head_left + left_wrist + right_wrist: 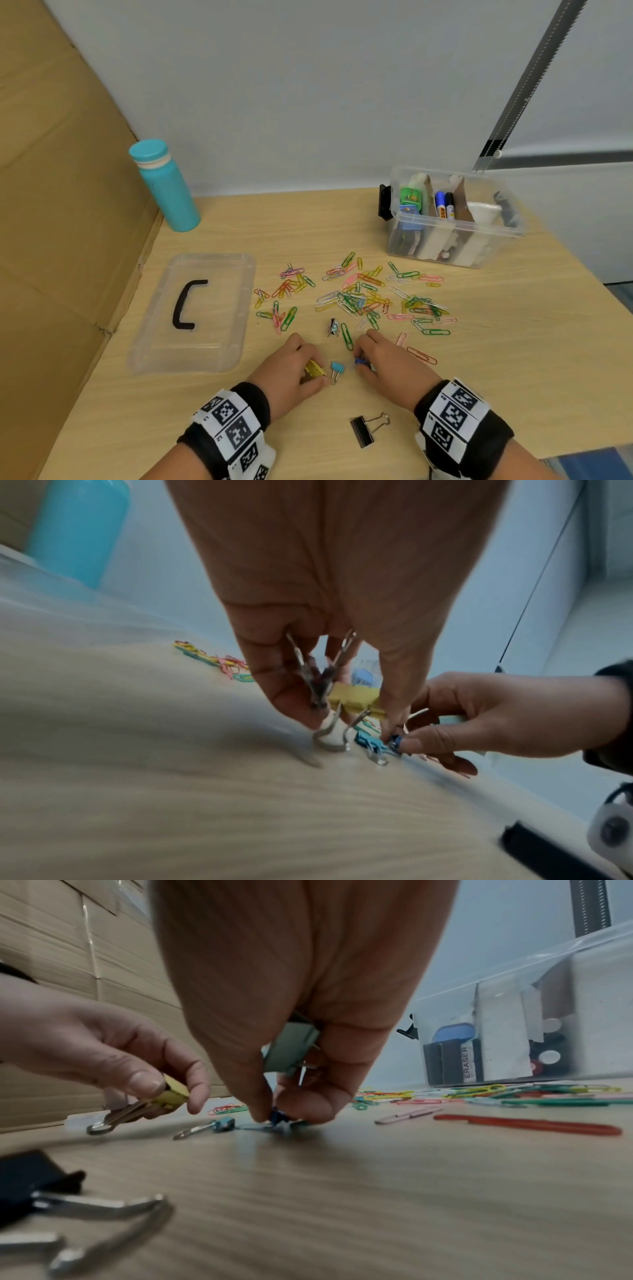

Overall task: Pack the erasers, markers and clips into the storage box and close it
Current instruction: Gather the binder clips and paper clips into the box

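1. Box (455, 240), clear plastic, open, far right of the tabletop (513, 359). Card dividers split it. Left compartment holds erasers (409, 205); next one holds two markers (444, 205), upright, caps up. Right compartment looks to hold only white lining, though its contents are hard to make out.
2. Cardboard (58, 205) stands along the left edge of the tabletop.
3. Lid (205, 349), clear, black handle, lies flat at left, well apart from the box.
4. Bottle (164, 185), teal, upright at far left, behind the lid.
5. Left hand (291, 370), near edge, fingers curled round a yellow clip (315, 370). Left wrist view shows more wire handles tucked under those fingers, so it holds more than one binder clip; how many, cannot tell.
6. Right hand (387, 366), just beside the left. Thumb and forefinger pinch a small dark blue clip (359, 361) down at the tabletop. Right wrist view shows a pale green clip (291, 1047) also held up in the curled fingers.
7. Paper clips (359, 298), many colours, scattered loose between the hands and the box.
8. Black clip (364, 431), large, handles open, lies nearest the person between the wrists.
9. Light blue clip (337, 368) lies on the tabletop between the two hands, free of both.
10. Small dark clip (332, 327) sits just beyond the hands, at the near edge of the paper clips.
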A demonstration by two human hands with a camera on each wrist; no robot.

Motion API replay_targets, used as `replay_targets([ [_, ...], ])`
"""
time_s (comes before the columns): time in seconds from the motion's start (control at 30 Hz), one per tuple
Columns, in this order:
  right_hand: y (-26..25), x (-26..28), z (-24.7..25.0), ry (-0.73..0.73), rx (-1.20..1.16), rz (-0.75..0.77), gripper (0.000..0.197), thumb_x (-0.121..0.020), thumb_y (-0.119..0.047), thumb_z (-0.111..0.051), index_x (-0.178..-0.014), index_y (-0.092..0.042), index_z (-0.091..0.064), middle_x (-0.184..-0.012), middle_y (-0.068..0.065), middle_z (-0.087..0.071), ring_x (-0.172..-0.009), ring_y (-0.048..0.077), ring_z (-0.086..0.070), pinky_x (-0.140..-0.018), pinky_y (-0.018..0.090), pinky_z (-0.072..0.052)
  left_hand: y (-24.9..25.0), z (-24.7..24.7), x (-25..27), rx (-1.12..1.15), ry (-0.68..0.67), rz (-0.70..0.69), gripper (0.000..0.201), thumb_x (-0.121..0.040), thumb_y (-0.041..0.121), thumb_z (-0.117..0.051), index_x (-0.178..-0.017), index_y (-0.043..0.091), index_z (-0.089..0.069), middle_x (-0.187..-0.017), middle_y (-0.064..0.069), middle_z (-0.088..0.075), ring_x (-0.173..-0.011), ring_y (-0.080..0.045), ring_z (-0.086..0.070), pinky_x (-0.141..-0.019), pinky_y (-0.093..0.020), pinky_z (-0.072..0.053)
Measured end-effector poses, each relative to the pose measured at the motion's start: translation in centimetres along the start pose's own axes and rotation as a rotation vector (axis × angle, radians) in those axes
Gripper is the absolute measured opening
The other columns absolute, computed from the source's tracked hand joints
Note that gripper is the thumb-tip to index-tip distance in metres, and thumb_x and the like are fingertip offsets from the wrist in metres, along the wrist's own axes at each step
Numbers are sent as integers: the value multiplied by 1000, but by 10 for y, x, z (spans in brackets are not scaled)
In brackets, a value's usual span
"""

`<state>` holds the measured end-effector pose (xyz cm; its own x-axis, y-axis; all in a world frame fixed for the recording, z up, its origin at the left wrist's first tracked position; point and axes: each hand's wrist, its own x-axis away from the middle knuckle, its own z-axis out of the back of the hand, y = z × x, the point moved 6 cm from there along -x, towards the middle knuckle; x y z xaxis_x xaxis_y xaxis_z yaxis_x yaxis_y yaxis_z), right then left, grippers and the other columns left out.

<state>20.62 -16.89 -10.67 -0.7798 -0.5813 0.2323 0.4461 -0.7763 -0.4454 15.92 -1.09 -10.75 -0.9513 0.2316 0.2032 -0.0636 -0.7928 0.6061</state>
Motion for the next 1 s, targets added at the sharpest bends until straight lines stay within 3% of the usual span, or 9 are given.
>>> replay_targets([
  [0.13,11,0,18,116,-282,-44,5,-93,-17,-52,-97,-20,-52,-89,-5,-51,-67,-2,-50,-62,10,-39,2,5,-4,137,66,2,17,-88,34,-62,-96,23,-51,-100,5,-40,-78,-8,-50,-77,-17,-45],
  [0.23,30,0,23,140,-735,-184,6,-96,-18,-52,-90,-19,-55,-78,-5,-51,-51,2,-46,-52,16,-38,2,4,-8,208,77,19,21,-89,31,-62,-97,13,-52,-96,6,-38,-71,-3,-47,-67,-9,-43],
  [0.33,41,3,15,116,-1273,-337,10,-97,-15,-49,-91,-11,-56,-80,3,-46,-56,12,-43,-48,24,-34,3,1,-11,203,41,26,20,-89,32,-61,-93,16,-51,-90,5,-52,-67,-6,-53,-63,-16,-46],
  [0.43,40,8,10,108,-1537,-399,16,-98,-13,-44,-95,-4,-57,-84,9,-57,-54,12,-42,-42,21,-34,5,-5,-13,120,-20,59,13,-89,36,-54,-92,24,-52,-84,4,-66,-71,-15,-61,-67,-32,-51],
  [0.5,37,9,5,77,-1579,-399,17,-99,-11,-42,-94,-3,-56,-85,13,-64,-52,12,-42,-39,20,-35,7,-5,-14,17,-25,91,13,-91,36,-49,-89,24,-54,-74,8,-61,-65,-14,-55,-58,-27,-43],
  [0.63,33,11,-5,-32,-1446,-365,11,-98,-9,-42,-90,-9,-50,-72,9,-60,-50,13,-41,-40,21,-32,18,-1,-18,-264,50,119,28,-91,43,-43,-88,19,-58,-70,7,-54,-71,-17,-53,-56,-28,-34],
  [0.73,22,18,3,-118,-954,-203,5,-93,-11,-50,-94,-15,-49,-64,-3,-52,-50,12,-38,-44,22,-32,24,-1,-21,-377,69,117,44,-83,65,-47,-92,23,-57,-92,6,-62,-91,-16,-53,-67,-29,-36],
  [0.83,7,27,6,-238,-388,-49,28,-79,-33,-67,-101,-28,-49,-76,-10,-50,-63,9,-44,-60,26,-38,23,-4,-25,-415,51,136,48,-80,67,-50,-99,23,-54,-101,5,-63,-99,-16,-52,-69,-29,-36],
  [1.0,-15,38,-12,-492,-115,55,61,-65,-40,-82,-112,-29,-46,-82,-14,-43,-77,10,-44,-62,24,-35,21,-4,-29,-376,14,153,36,-84,53,-52,-104,22,-52,-99,1,-63,-97,-19,-54,-70,-31,-40],
])
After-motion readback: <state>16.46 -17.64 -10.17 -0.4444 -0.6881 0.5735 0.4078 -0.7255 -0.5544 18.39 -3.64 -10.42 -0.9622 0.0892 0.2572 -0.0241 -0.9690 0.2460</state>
